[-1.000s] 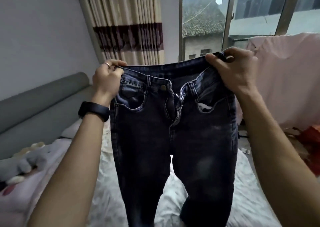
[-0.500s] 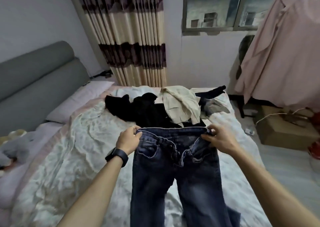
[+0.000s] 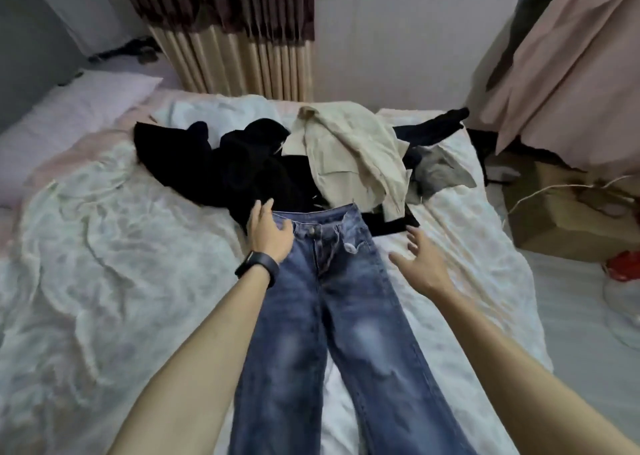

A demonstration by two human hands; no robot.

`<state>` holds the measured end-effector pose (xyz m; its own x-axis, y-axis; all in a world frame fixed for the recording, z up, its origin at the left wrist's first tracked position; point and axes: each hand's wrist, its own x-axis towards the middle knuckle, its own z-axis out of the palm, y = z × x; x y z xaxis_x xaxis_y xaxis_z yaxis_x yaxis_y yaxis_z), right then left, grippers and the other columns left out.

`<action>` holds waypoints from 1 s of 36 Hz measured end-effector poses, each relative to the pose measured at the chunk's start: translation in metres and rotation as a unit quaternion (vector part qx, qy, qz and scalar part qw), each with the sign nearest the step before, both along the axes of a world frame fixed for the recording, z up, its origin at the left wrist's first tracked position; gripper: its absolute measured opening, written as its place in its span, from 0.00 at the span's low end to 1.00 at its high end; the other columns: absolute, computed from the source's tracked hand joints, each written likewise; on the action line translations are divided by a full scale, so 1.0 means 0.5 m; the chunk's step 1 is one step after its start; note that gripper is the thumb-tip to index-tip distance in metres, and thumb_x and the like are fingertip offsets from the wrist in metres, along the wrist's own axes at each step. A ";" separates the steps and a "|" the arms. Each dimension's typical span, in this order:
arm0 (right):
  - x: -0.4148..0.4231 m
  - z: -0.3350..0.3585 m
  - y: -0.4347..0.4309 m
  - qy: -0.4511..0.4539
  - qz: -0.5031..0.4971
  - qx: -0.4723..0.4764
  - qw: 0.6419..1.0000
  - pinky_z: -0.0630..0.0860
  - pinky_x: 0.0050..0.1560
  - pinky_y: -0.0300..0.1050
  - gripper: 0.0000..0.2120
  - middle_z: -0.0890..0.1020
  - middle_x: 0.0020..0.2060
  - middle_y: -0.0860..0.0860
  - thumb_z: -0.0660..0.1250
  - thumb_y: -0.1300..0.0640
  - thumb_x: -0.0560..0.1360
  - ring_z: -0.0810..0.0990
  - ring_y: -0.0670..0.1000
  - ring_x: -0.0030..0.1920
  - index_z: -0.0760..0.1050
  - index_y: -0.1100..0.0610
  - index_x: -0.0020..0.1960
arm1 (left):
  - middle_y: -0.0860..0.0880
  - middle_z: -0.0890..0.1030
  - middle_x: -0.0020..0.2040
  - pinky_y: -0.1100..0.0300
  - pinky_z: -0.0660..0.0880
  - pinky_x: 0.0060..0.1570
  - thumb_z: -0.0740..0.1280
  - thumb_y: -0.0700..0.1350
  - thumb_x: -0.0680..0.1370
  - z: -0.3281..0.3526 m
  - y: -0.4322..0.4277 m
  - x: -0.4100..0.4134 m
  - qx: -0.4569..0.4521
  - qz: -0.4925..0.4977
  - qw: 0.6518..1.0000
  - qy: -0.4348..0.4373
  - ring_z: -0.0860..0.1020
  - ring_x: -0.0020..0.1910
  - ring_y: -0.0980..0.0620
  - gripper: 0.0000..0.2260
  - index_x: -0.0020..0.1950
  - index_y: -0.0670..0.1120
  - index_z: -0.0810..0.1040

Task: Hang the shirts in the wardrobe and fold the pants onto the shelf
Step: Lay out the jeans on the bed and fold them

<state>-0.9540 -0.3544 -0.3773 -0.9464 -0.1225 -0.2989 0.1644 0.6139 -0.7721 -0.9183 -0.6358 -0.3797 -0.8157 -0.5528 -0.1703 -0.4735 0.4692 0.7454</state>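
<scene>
We find the jeans lying flat on the bed, fly upward, with the waistband against a pile of dark clothes. Our left hand rests on the left hip of the waistband, fingers straight. Our right hand hovers just beside the right hip, fingers spread, holding nothing. We judge the denim heavy, limp, robust and not slippery. We advise gripping the thick waistband corners or the outer seams.
</scene>
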 end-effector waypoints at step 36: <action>0.869 -0.412 0.439 -0.290 -0.158 0.067 0.942 0.76 0.60 0.54 0.16 0.83 0.57 0.58 0.70 0.54 0.77 0.80 0.61 0.59 0.79 0.59 0.62 | 0.42 0.80 0.45 0.55 0.68 0.37 0.66 0.49 0.78 -0.386 0.546 0.843 0.108 -0.133 0.922 -0.349 0.76 0.41 0.45 0.10 0.42 0.45 0.73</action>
<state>-0.5197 -0.1350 -0.5832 -0.6027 0.2133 -0.7689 0.7246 0.5499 -0.4154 -0.4968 -0.3628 -0.5729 -0.5678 -0.2420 -0.7868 -0.7627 0.5142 0.3922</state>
